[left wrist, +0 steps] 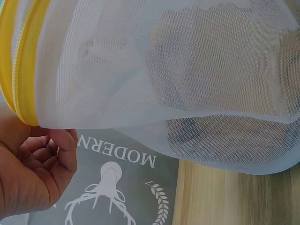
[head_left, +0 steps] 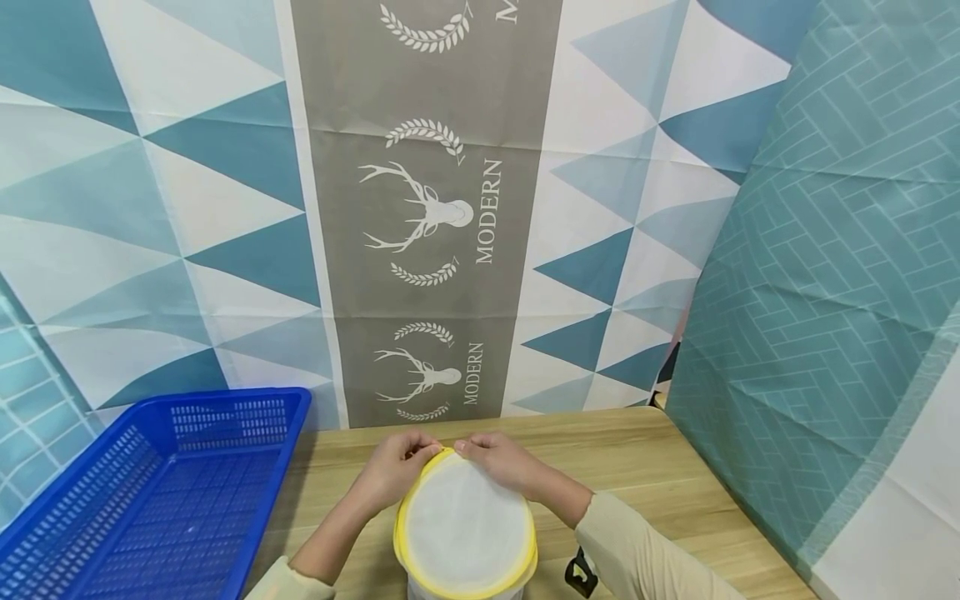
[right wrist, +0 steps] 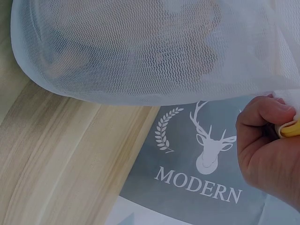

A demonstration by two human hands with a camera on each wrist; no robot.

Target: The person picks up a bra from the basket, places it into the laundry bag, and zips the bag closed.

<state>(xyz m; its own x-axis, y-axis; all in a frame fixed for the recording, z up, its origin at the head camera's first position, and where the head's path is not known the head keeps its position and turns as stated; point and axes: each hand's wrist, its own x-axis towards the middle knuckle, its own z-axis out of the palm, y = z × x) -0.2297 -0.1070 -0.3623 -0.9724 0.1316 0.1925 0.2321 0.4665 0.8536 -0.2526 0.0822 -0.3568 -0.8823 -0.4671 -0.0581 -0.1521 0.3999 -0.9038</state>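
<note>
A round white mesh laundry bag (head_left: pixel 467 525) with yellow trim stands at the table's front. My left hand (head_left: pixel 397 468) pinches the far edge of its yellow rim, just left of the top. Close beside it, my right hand (head_left: pixel 501 460) grips the same rim between thumb and curled fingers. In the left wrist view, a zipper runs along the yellow band (left wrist: pixel 28 61) above the left hand (left wrist: pixel 37 164). Through the mesh wall (right wrist: pixel 136 61) in the right wrist view, darker and brownish shapes show, too blurred to name. The right hand (right wrist: pixel 267 140) holds the yellow edge there.
A blue plastic basket (head_left: pixel 288 467) with slotted walls stands on the left. A small black object (head_left: pixel 581 575) lies by the right sleeve. The wooden table (head_left: pixel 637 467) meets a patterned cloth backdrop (head_left: pixel 420 292) behind and a green one (head_left: pixel 840 292) at right.
</note>
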